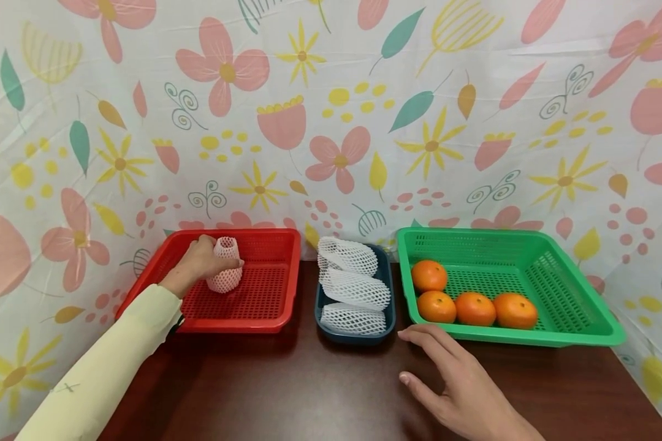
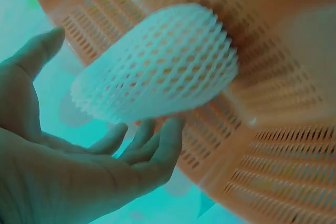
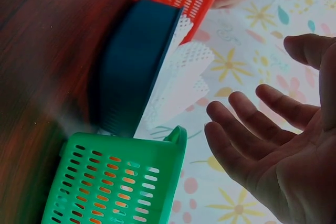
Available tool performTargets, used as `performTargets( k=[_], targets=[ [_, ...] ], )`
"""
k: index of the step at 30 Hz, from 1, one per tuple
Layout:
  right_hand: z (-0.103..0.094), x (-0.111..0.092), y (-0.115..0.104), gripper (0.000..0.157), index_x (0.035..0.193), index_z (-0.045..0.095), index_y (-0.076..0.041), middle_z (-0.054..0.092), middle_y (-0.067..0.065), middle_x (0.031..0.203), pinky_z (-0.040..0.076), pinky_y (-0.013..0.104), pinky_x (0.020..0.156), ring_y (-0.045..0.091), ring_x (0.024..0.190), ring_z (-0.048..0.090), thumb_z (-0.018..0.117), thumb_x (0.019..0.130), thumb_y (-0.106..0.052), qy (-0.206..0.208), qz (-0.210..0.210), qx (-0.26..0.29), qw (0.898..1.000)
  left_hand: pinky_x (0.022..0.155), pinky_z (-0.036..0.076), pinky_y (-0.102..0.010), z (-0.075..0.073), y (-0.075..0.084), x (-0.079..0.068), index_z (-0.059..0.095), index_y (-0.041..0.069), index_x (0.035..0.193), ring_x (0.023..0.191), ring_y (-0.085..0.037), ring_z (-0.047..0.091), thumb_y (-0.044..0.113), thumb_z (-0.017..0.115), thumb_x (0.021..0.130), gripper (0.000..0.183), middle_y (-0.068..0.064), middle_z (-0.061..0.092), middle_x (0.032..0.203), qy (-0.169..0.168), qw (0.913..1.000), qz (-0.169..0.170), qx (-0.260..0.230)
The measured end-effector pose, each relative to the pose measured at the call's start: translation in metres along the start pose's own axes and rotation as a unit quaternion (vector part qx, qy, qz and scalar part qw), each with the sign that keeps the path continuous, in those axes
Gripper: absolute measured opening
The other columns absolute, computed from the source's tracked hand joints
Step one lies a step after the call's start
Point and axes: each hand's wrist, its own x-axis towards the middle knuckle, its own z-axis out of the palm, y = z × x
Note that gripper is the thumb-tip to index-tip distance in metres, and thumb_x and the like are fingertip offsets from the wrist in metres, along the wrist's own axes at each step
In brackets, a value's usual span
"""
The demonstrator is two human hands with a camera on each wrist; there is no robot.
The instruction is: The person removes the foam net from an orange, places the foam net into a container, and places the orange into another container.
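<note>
A foam net sleeve (image 1: 226, 272) stands upright in the red basket (image 1: 259, 288), narrow at its top and bulging lower down. My left hand (image 1: 201, 260) reaches over that basket's left side, right at the sleeve. In the left wrist view, a gap shows between the thumb (image 2: 44, 51) and the sleeve (image 2: 163, 66), while the relaxed fingertips lie close along its other side. My right hand (image 1: 455, 380) hovers over the table in front of the green basket (image 1: 563, 334), fingers loosely bent and spread from the thumb, with nothing in it.
Between the two baskets, a dark blue tray (image 1: 391, 300) holds several white foam net sleeves (image 1: 355, 288). Several oranges (image 1: 474, 308) sit along the left and front of the green basket. A flower-printed cloth (image 1: 331, 122) hangs behind the brown table (image 1: 287, 386).
</note>
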Motion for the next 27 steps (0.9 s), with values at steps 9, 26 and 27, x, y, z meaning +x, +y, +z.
performTargets(
  k=[9, 26, 27],
  targets=[
    [-0.001, 0.000, 0.001, 0.060, 0.143, 0.057, -0.032, 0.055, -0.016, 0.139, 0.038, 0.009, 0.105, 0.003, 0.123, 0.056, 0.086, 0.090, -0.028, -0.004, 0.000, -0.001, 1.000, 0.114, 0.035, -0.072, -0.004, 0.008, 0.004, 0.006, -0.018, 0.159, 0.148, -0.057, 0.029, 0.051, 0.077, 0.091, 0.120, -0.043, 0.017, 0.164, -0.019, 0.9995, -0.011, 0.021],
    [-0.002, -0.001, 0.000, 0.058, 0.142, 0.057, -0.032, 0.054, -0.015, 0.141, 0.039, 0.009, 0.104, 0.003, 0.124, 0.055, 0.085, 0.091, -0.028, -0.009, 0.005, -0.008, 1.000, 0.107, 0.049, -0.062, 0.001, -0.004, 0.027, 0.033, -0.022, 0.148, 0.126, -0.049, 0.055, 0.045, 0.081, 0.088, 0.102, -0.041, 0.050, 0.142, -0.042, 0.9938, -0.029, 0.099],
    [-0.002, -0.001, 0.000, 0.058, 0.142, 0.057, -0.032, 0.054, -0.015, 0.141, 0.038, 0.009, 0.104, 0.003, 0.124, 0.055, 0.085, 0.091, -0.028, -0.010, 0.005, -0.007, 1.000, 0.106, 0.050, -0.061, 0.001, -0.003, 0.027, 0.035, -0.022, 0.147, 0.123, -0.048, 0.058, 0.045, 0.081, 0.088, 0.100, -0.040, 0.052, 0.140, -0.045, 0.9935, -0.027, 0.101]
  ],
)
